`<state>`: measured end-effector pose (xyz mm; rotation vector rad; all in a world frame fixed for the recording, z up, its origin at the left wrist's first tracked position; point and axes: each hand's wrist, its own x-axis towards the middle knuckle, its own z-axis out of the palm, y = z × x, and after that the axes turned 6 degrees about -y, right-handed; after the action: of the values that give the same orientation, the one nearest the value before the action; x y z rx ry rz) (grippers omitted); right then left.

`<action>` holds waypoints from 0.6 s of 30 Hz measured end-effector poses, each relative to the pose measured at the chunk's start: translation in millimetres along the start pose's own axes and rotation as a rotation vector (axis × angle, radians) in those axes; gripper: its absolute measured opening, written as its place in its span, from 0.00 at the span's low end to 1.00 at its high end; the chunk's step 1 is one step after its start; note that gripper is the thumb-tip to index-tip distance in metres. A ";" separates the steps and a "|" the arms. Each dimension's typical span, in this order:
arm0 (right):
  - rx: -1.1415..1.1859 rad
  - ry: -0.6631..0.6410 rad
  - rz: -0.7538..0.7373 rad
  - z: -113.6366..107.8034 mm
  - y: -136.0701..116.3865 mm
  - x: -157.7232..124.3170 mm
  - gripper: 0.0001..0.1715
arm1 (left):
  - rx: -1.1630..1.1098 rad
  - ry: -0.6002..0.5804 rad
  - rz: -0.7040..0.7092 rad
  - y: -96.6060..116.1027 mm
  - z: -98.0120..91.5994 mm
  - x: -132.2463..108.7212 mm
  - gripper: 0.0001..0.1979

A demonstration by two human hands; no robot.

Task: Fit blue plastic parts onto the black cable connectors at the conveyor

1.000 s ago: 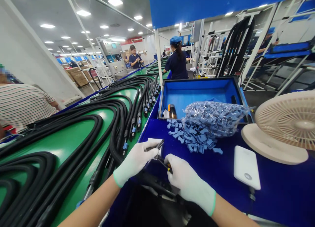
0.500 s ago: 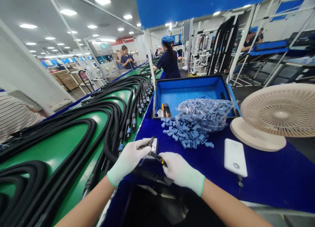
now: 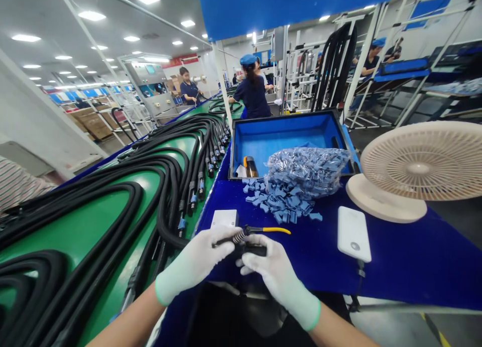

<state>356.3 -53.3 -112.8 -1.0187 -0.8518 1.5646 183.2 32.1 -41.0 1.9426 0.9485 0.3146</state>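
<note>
Gloves (image 3: 286,292) of white knit with green cuffs cover both your hands. Your left hand (image 3: 194,264) is clenched around the spring-wound part of a black cable end (image 3: 256,249), and your right hand (image 3: 276,279) grasps the thick black block of that same piece, its fingers curled around it. The piece sits between your hands, just above the blue table (image 3: 395,266), with a thin yellow rod (image 3: 274,230) sticking out toward your right. Just behind your hands, a white card (image 3: 225,218) lies flat on the table. Beyond it, a heap of loose blue plastic parts (image 3: 278,204) spreads beside a clear bag (image 3: 309,171) full of the same parts. The bag sits against the front of a blue-lined case (image 3: 282,133) with a black rim, which holds a small amber-and-black bottle (image 3: 250,167). To your right, a white power bank (image 3: 353,234) lies on the table with a cable running from it, and beyond it stands a cream desk fan (image 3: 417,168). On your left runs a green conveyor belt (image 3: 86,216) carrying rows of looped black corrugated cables (image 3: 150,158) with blue-banded ends. Farther along, a co-worker (image 3: 253,91) in a navy shirt and blue cap stands with their back to you, another person (image 3: 190,91) faces you at the far end of the belt, and a striped sleeve (image 3: 18,186) shows at the left edge.
</note>
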 end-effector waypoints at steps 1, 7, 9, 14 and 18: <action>0.037 0.010 -0.026 0.2 0.3 2.4 0.25 | 0.045 -0.051 0.033 1.6 2.1 -0.3 0.19; 0.049 -0.120 -0.056 -12.0 -6.1 6.6 0.51 | 0.163 -0.159 0.124 1.0 7.1 -1.4 0.16; 0.023 -0.168 -0.064 -14.7 -9.6 6.3 0.53 | 0.219 -0.173 0.183 -1.9 8.1 -2.6 0.17; 0.045 -0.228 -0.042 -16.4 -20.4 5.6 0.52 | 0.206 -0.139 0.228 -15.5 13.5 3.4 0.20; 0.013 -0.215 -0.080 -17.4 -19.7 7.5 0.49 | -0.115 -0.019 0.016 -27.4 15.8 21.2 0.48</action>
<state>378.9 -41.4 -103.1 -0.8064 -1.0154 1.6291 192.8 45.3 -75.4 1.8462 0.8842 0.3520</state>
